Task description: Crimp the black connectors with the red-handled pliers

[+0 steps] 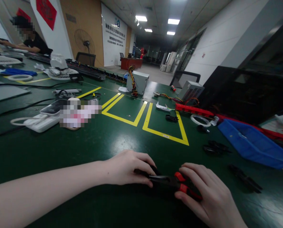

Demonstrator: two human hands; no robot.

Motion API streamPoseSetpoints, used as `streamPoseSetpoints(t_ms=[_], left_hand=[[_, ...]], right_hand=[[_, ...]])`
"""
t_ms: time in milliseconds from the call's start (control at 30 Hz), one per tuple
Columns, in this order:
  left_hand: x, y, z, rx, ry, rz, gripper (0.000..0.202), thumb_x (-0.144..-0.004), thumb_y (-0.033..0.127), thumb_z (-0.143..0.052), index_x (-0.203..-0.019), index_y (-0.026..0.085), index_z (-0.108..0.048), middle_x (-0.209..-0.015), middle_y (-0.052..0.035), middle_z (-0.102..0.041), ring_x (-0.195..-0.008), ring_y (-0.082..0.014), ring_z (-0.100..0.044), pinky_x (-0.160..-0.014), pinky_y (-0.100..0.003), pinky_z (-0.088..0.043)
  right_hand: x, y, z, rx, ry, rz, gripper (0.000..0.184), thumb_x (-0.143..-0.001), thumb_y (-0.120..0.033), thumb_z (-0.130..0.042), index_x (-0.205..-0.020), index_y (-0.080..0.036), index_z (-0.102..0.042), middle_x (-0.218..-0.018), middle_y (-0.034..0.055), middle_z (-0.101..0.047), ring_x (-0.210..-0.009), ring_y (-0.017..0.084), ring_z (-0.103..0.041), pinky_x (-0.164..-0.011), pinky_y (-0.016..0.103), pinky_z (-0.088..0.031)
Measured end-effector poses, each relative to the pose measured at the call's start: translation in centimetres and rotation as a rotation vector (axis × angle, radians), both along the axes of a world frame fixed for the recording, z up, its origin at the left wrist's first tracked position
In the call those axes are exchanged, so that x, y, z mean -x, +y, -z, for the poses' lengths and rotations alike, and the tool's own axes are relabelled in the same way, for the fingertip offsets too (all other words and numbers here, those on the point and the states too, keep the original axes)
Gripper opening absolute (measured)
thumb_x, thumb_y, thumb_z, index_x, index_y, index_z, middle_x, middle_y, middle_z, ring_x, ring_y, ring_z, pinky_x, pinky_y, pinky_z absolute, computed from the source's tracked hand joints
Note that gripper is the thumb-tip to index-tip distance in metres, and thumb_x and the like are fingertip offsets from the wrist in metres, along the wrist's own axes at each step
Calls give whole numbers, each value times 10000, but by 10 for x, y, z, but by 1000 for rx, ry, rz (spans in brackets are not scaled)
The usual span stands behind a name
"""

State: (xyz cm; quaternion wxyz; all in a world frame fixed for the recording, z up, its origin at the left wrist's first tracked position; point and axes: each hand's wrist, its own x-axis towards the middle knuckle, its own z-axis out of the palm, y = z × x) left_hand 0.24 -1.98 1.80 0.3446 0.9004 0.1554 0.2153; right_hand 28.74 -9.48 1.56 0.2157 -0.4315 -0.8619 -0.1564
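My left hand (129,167) rests on the green table (108,142) near its front edge, fingers curled round a small black part (143,172) that is mostly hidden under them. My right hand (203,190) lies just to its right, fingers closed on red-handled pliers (179,185) whose dark jaws point left and meet the black part. The two hands almost touch.
Black cable parts (215,148) and a blue bin (250,142) lie at the right. Yellow tape boxes (165,134) mark the table's middle. Two grey power supplies (138,81) stand further back. A white power strip (40,122) is on the left. Another person (32,39) sits far left.
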Motion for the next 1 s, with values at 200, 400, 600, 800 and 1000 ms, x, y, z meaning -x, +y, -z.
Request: streamPoseSetpoints(t_ms=[200,400,600,800,1000], left_hand=[[1,2,2,-31,-15,-19,229,-873,297,-717,-1085,213,-735,-1207,-68,-661,-1005,-195,-680,-864,-280,-532],[1,5,4,-78,5,-14,236,-872,325,-716,-1071,200,-739,-1184,-74,-668,-983,-197,-682,-831,-272,-530],[1,3,2,-63,10,-14,207,-864,309,-724,-1025,180,-739,-1173,-71,-672,-971,-186,-686,-825,-270,-533],[-1,1,0,-28,5,-21,214,-850,341,-734,-975,167,-730,-1171,-71,-692,-983,-198,-693,-829,-286,-535],[-1,1,-2,84,-57,-54,202,-810,316,-774,-861,142,-687,-1131,-83,-710,-991,-194,-695,-845,-288,-527]], right_hand=[[11,4,-10,-56,6,-19,380,-937,-529,-504,-1040,-174,-588,-921,104,-658,-751,196,-623,-611,301,-499],[12,13,-9,-76,17,-16,388,-931,-525,-513,-1057,-171,-609,-961,113,-676,-826,221,-640,-668,324,-507],[11,9,-9,-71,0,5,366,-932,-475,-511,-1062,-160,-643,-981,126,-690,-893,250,-641,-721,359,-507],[13,5,-7,38,61,27,288,-967,-404,-440,-991,-195,-638,-914,93,-689,-762,202,-632,-637,318,-500],[9,3,-4,108,94,54,294,-962,-428,-438,-985,-206,-628,-894,82,-676,-698,179,-615,-580,293,-481]])
